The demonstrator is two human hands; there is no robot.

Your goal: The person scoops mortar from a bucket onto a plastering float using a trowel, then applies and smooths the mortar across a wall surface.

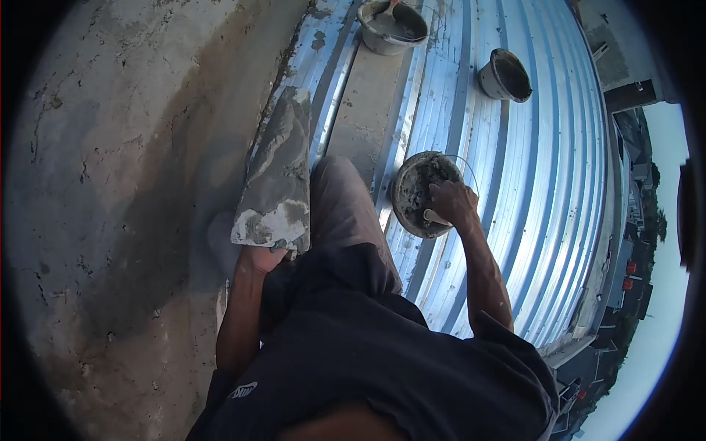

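At the near end of a long flat board (278, 173) coated with grey mortar, my left hand (265, 258) is closed on its underside or handle, the fingers partly hidden. The board lies beside the stained wall. My right hand (453, 203) reaches into a round bucket (401, 192) of wet mortar on the metal sheeting. Its fingers are closed; a pale rounded piece (437, 217) shows just below them, and what they hold is hard to make out.
Another mortar bucket (382, 44) with a tool in it stands at the top, and a smaller one (494, 84) at upper right. Ribbed metal roofing (548, 191) spreads to the right, with the roof edge beyond. A rough concrete wall (110, 184) fills the left.
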